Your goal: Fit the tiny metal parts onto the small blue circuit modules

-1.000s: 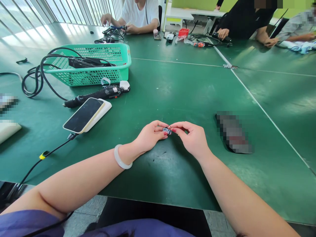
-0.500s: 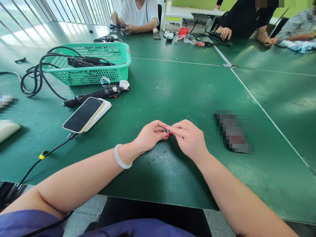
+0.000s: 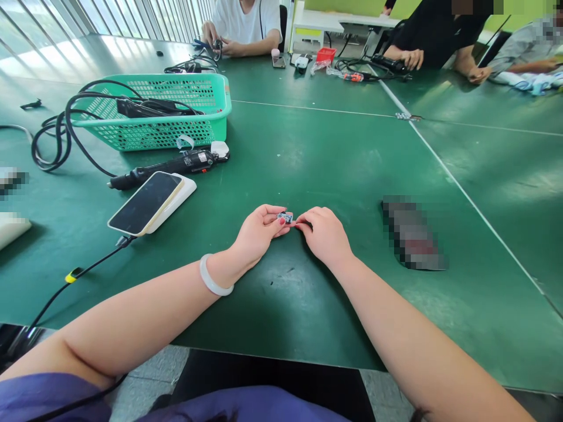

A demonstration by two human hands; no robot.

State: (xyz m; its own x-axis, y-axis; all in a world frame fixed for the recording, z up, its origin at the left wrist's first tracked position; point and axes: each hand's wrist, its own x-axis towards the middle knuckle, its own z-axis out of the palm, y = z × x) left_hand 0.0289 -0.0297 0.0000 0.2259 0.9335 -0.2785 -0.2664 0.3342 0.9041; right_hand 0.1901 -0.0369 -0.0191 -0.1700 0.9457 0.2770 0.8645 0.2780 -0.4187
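A small light-and-dark part [image 3: 285, 217] is pinched between the thumb and fingers of my left hand [image 3: 259, 232], just above the green table [image 3: 308, 158]. My right hand [image 3: 326, 235] is at the part's right side, thumb and index fingertip pressed together close to my left fingertips. Whether anything tiny is between those right fingertips cannot be made out. A white bracelet [image 3: 214, 276] circles my left wrist.
Left of my hands lie a phone [image 3: 146, 202] on a white object, a black corded tool [image 3: 176, 166] and a green basket [image 3: 162, 134] holding black items. A blurred dark object [image 3: 413, 234] lies to the right. People sit across the table.
My hands have shifted slightly up and left, and their fingertips have moved a little apart. More of the small part now shows in my left fingers.
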